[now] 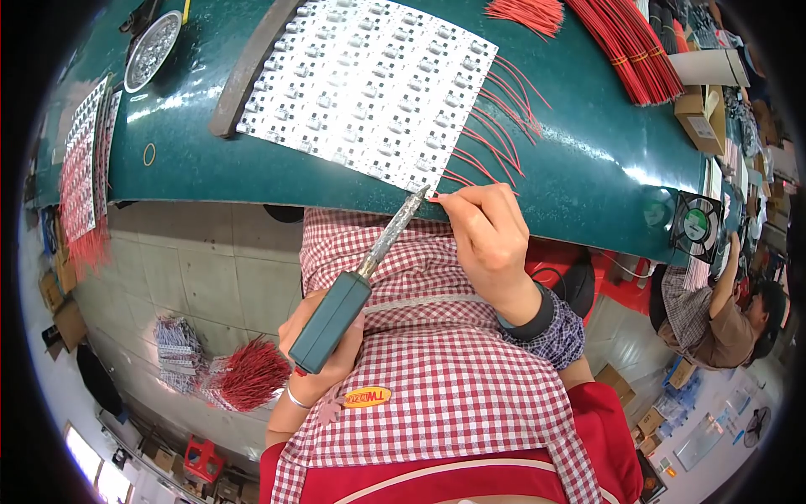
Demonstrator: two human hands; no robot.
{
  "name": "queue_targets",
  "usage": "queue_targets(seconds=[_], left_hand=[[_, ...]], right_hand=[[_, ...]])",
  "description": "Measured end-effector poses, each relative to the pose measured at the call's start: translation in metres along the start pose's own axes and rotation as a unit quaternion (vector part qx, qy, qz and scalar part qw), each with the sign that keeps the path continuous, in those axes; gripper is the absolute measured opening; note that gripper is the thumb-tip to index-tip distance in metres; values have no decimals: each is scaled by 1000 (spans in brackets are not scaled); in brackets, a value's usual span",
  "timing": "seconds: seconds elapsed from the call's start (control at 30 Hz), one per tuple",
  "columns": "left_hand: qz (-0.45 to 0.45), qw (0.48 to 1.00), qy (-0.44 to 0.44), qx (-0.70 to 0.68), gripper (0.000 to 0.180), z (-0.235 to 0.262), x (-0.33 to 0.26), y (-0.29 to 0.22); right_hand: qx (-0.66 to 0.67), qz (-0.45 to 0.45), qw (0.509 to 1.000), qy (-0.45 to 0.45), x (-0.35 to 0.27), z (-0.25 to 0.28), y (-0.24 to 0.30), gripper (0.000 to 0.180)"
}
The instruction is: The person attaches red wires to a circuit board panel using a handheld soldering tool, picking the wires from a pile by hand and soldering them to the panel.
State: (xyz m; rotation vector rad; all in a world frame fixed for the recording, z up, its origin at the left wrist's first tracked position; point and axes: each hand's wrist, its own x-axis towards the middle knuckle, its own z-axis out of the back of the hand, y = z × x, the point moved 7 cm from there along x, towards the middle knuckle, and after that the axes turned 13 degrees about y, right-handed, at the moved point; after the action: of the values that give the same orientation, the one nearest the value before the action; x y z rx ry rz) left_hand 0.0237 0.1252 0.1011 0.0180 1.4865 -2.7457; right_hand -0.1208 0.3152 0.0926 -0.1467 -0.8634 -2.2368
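gripping a soldering iron (361, 281) by its teal handle, the left hand (315, 349) has its fingers curled fully around it, low over the red-and-white checked apron (437, 378). the iron's metal shaft slants up and right, and its tip sits at the near right corner of the white circuit panel (369, 84). just right of the tip, the right hand (487, 239) pinches a thin red wire (449, 197) between thumb and forefinger, the other fingers folded in; the wire end meets the panel's near edge beside the iron's tip. farther along the panel's right edge, a row of red wires (499, 126) already fans out to the right. the panel lies on a green table (588, 160), with a long grey bar (248, 71) along its left side. at the far right lies a bundle of loose red wires (630, 46), at the far left a round metal dish (153, 50). to the right, another person (722, 315) sits near a small fan (695, 225).
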Motion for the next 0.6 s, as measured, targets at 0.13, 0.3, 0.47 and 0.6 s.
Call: queue_targets(seconds=[0.13,0.3,0.47,0.6], left_hand=[[-13,1000,-10,22,25,-1,-2,-2],[-3,1000,-13,-7,25,-2,-5,2],[-7,1000,-3,-15,24,-4,-3,2],[-11,1000,-4,-12,24,-3,0,2]], right_hand=[[2,14,1000,-8,-4,-1,2,29],[5,1,1000,-8,-7,-4,2,29],[0,8,1000,2,-6,-4,3,29],[0,-3,1000,8,-7,-4,3,29]])
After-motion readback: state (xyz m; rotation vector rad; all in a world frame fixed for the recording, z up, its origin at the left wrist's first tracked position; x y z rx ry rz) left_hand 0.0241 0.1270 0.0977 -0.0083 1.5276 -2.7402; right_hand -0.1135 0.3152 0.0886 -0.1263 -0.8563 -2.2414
